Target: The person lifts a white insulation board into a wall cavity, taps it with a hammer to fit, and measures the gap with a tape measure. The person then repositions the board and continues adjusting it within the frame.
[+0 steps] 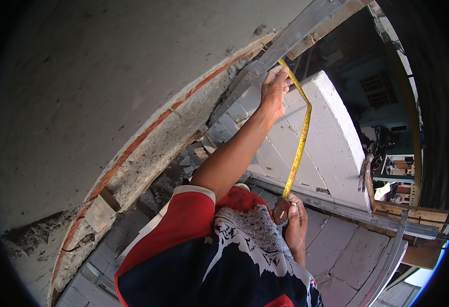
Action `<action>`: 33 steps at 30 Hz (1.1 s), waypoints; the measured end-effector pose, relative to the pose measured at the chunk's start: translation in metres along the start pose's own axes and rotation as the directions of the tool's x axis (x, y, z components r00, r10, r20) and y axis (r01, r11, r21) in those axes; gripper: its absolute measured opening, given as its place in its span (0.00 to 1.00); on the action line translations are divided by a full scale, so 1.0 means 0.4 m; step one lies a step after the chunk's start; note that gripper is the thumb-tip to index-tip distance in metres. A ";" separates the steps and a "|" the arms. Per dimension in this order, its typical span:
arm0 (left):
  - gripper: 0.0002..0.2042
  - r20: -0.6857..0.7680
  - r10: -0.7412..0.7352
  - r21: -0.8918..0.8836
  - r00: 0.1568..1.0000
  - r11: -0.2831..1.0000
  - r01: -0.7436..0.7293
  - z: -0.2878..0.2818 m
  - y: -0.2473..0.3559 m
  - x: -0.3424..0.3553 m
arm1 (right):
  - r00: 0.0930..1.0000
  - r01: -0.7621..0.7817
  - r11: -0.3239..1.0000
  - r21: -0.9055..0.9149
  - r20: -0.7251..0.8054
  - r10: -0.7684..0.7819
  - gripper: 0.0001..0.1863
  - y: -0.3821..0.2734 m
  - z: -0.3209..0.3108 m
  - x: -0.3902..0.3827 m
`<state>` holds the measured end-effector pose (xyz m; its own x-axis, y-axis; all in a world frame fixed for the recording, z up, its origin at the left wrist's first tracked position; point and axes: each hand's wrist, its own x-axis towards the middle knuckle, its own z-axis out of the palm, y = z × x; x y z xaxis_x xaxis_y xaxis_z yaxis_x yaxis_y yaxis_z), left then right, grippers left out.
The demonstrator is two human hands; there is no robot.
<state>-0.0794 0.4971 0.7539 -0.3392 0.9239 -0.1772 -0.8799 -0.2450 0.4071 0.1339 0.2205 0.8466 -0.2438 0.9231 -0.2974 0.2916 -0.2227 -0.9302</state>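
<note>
My left hand (274, 88) reaches up to a grey metal channel (288, 38), its fingers closed on the blade near the end of a yellow tape measure (300, 148). The blade bends partway down and runs across the face of a white block wall (316, 123). Lower down, close to my chest, my right hand (297, 225) is closed around the tape's reddish case (280, 211). The blade comes out of its top. Where the blade's end meets the channel is partly hidden by my left fingers.
A hammer (364, 174) leans at the wall's right edge. A metal rail (337, 205) crosses below the wall. To the left curves a rough concrete edge (147, 153) with a reddish strip, and broken rubble (186, 158) lies beneath. Grey blocks (355, 256) show at lower right.
</note>
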 end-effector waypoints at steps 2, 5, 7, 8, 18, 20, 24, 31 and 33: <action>0.20 0.004 0.003 -0.004 1.000 1.000 -0.003 0.001 -0.002 0.001 | 1.000 0.007 1.000 -0.009 0.004 -0.007 0.24 0.005 -0.002 0.000; 0.20 0.004 0.006 -0.007 1.000 1.000 -0.006 0.002 0.000 0.000 | 1.000 0.007 0.998 -0.056 0.000 -0.007 0.24 0.005 -0.006 -0.001; 0.19 0.005 0.007 -0.011 1.000 1.000 -0.007 0.002 0.000 0.000 | 1.000 0.013 0.999 -0.051 0.004 -0.013 0.25 -0.003 -0.002 -0.001; 0.19 0.006 0.008 -0.014 1.000 1.000 -0.008 0.001 0.000 0.000 | 1.000 0.021 0.999 -0.047 0.005 -0.021 0.26 0.000 -0.004 0.000; 0.15 0.013 -0.013 0.060 1.000 0.998 0.012 0.000 0.024 -0.010 | 0.998 -0.059 0.997 -0.044 0.018 0.060 0.23 0.091 -0.047 0.009; 0.13 0.084 -0.007 0.138 0.996 0.990 -0.005 -0.009 0.024 -0.025 | 0.995 -0.100 0.995 -0.020 0.021 0.100 0.22 0.156 -0.070 0.007; 0.10 0.114 -0.074 0.330 0.991 0.943 0.033 -0.038 0.009 -0.090 | 0.993 -0.101 0.994 -0.035 0.055 0.103 0.24 0.304 -0.126 -0.006; 0.11 0.010 -0.135 0.492 0.991 0.863 0.113 -0.196 -0.018 -0.299 | 0.982 -0.076 0.989 -0.128 0.164 0.097 0.28 0.426 -0.154 -0.040; 0.11 0.012 -0.133 0.544 0.991 0.832 0.105 -0.248 -0.033 -0.376 | 0.969 -0.109 0.982 -0.154 0.203 0.140 0.32 0.439 -0.144 -0.039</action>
<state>-0.0498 0.3324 0.6864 -0.2154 0.9516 -0.2194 -0.5871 0.0534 0.8078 0.2421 0.1850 0.7001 -0.3832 0.7999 -0.4618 0.4554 -0.2713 -0.8480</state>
